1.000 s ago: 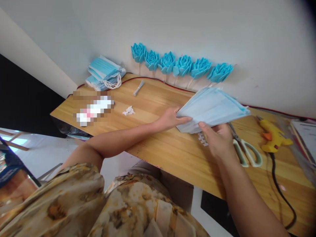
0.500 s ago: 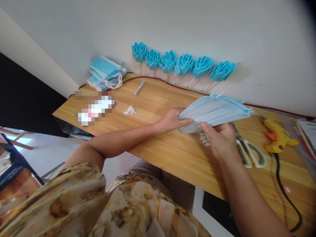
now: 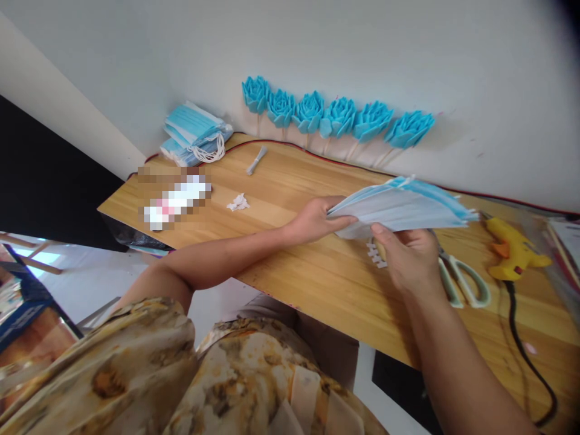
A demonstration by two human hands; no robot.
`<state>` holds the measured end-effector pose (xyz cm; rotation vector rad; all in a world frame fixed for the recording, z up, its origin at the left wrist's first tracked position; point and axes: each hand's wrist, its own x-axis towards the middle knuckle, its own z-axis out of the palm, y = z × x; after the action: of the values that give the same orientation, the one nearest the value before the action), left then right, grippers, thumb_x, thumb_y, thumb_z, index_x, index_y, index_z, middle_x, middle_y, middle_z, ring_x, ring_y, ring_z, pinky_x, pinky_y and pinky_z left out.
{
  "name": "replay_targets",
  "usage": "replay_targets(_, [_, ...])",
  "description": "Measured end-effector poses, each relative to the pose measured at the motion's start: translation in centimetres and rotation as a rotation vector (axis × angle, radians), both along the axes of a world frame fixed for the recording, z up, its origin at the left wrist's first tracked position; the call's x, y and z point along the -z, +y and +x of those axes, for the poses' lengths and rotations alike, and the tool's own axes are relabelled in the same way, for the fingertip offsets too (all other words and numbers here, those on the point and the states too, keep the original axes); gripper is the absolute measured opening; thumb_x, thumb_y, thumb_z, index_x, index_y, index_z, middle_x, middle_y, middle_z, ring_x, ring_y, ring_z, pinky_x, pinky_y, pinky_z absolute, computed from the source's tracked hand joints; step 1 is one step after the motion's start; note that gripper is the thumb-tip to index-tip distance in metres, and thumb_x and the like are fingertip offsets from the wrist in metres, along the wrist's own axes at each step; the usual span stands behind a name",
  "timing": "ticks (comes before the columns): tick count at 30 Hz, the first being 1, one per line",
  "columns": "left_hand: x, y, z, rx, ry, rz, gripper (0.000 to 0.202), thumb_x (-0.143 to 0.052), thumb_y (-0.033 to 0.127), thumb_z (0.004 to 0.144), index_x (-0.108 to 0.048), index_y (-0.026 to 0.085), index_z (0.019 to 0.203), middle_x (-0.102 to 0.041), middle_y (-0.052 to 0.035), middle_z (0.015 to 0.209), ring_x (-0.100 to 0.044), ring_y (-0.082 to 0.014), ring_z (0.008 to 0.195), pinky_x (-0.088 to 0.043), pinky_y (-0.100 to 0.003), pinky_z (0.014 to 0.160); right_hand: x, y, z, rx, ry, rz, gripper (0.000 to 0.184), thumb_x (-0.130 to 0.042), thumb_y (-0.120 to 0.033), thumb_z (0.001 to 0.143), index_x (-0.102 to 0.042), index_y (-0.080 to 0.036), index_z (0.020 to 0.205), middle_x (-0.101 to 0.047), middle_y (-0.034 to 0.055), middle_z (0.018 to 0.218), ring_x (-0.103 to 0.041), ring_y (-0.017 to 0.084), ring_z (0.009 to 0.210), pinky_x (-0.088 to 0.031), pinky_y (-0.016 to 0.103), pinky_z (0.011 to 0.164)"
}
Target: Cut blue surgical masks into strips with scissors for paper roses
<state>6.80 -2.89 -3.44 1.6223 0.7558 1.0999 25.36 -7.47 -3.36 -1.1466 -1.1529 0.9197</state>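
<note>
A fanned stack of blue and white face masks [image 3: 408, 202] is held above the wooden table. My left hand [image 3: 317, 219] pinches its left end, thumb on the near face. Lower down, my right hand [image 3: 410, 257] grips the near edge, with its thumb in front and the other fingers partly hidden behind the masks. Under the stack, beside my right thumb, lie some small white notched pieces [image 3: 376, 252]. Just right of that hand are scissors [image 3: 464, 281] with pale handles, their blades mostly covered.
Several blue flowers [image 3: 339, 116] on sticks lean against the wall. More masks [image 3: 194, 133] lie at the back left, near a tied bundle of grey strips [image 3: 257, 161] and white scraps [image 3: 238, 202]. A yellow glue gun [image 3: 514, 251] with a black cord rests on the table's [image 3: 281, 278] right.
The masks' free right end has swung slightly right and down, and the fan looks flatter. My right hand has shifted a little right; my left hand keeps its pinch.
</note>
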Motion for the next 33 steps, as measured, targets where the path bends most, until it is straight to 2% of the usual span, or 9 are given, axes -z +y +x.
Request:
replay_targets(5, [-0.4,-0.1,-0.1,-0.065,0.009,-0.092,0.037,-0.072,0.052,0.081,-0.065,0.016,0.080,-0.067,-0.0016,0.079,-0.064,-0.0172,0.079,-0.050,-0.027,0.069,-0.2,0.1,-0.1,-0.111,0.011,-0.009,0.036,-0.085,-0.037,0.071,-0.071,-0.026,0.102,-0.077,0.0011,0.105,-0.072,0.021,0.102,-0.058,0.040,0.096])
replay_targets(10, [0.0,0.0,0.0,-0.062,0.156,-0.144,0.034,-0.079,0.043,0.075,-0.067,0.014,0.089,-0.070,-0.0040,0.084,-0.066,-0.0192,0.080,-0.053,-0.029,0.071,0.0,0.2,-0.4,-0.111,-0.035,-0.067,0.048,-0.085,-0.045,0.068,-0.066,-0.021,0.105,-0.076,0.0049,0.112,-0.072,0.022,0.103,-0.058,0.043,0.095])
replay_targets(13, [0.3,0.0,-0.1,-0.120,0.184,-0.158,0.035,-0.079,0.041,0.073,-0.068,0.014,0.092,-0.073,-0.0063,0.087,-0.068,-0.0222,0.084,-0.055,-0.033,0.076,-0.1,0.3,-0.4,-0.110,-0.032,-0.065,0.051,-0.086,-0.047,0.066,-0.065,-0.025,0.108,-0.077,0.0027,0.112,-0.072,0.021,0.104,-0.058,0.041,0.097])
replay_targets(18, [0.3,-0.2,-0.2,-0.158,0.163,-0.182,0.032,-0.080,0.042,0.071,-0.069,0.015,0.085,-0.074,-0.0073,0.085,-0.071,-0.0254,0.086,-0.058,-0.036,0.077,-0.2,0.4,-0.2,-0.175,-0.053,-0.096,0.055,-0.084,-0.052,0.067,-0.065,-0.028,0.113,-0.075,0.0034,0.120,-0.071,0.024,0.109,-0.059,0.043,0.097])
replay_targets(21, [-0.2,-0.6,-0.1,-0.168,0.117,-0.202,0.033,-0.079,0.043,0.072,-0.070,0.014,0.087,-0.076,-0.0095,0.090,-0.071,-0.0264,0.089,-0.060,-0.037,0.079,-0.1,0.4,0.0,-0.209,-0.064,-0.099,0.050,-0.080,-0.051,0.072,-0.066,-0.027,0.114,-0.075,0.0034,0.120,-0.070,0.023,0.108,-0.059,0.042,0.097])
replay_targets(26, [-1.2,-0.9,-0.1,-0.168,0.077,-0.197,0.038,-0.079,0.047,0.072,-0.072,0.014,0.091,-0.077,-0.0105,0.096,-0.071,-0.0281,0.092,-0.061,-0.038,0.078,-0.2,0.2,0.2,-0.209,-0.062,-0.089,0.033,-0.073,-0.047,0.080,-0.070,-0.026,0.106,-0.077,0.0016,0.104,-0.071,0.022,0.100,-0.058,0.040,0.092])
replay_targets(33, [-0.9,-0.6,-0.3,-0.185,0.065,-0.151,0.034,-0.079,0.049,0.072,-0.067,0.017,0.077,-0.071,-0.0049,0.077,-0.068,-0.0228,0.076,-0.055,-0.031,0.063,0.0,0.3,0.0,-0.201,-0.071,-0.124,0.042,-0.078,-0.048,0.074,-0.070,-0.026,0.108,-0.077,0.0017,0.106,-0.071,0.022,0.097,-0.059,0.038,0.087])
